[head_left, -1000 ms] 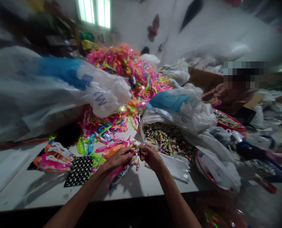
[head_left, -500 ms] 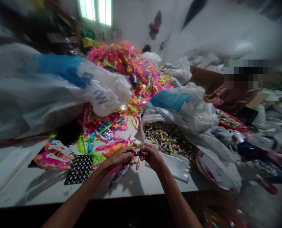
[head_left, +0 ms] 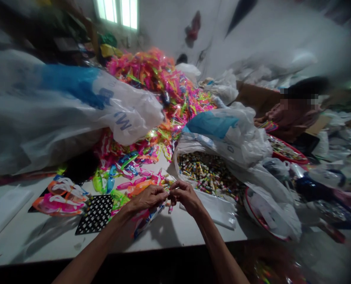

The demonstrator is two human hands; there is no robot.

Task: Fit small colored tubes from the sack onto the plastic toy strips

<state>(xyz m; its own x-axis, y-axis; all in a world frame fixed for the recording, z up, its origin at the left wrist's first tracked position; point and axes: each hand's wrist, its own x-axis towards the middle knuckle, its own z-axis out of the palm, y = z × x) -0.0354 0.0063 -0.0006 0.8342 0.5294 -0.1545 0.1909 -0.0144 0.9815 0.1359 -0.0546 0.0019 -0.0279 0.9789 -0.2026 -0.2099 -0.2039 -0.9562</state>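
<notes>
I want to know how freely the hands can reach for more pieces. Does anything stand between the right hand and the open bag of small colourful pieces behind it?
Nothing visible does. The right hand lies just in front of the open bag, whose mouth faces it; only bare table and a flat clear packet lie alongside.

Single head-worn view, looking forward and down, close over the left hand (head_left: 148,197) and right hand (head_left: 184,196) at lower centre. White table (head_left: 30,240) beneath them; bright plastic pile (head_left: 163,90) beyond; window (head_left: 117,14) farthest off.
</notes>
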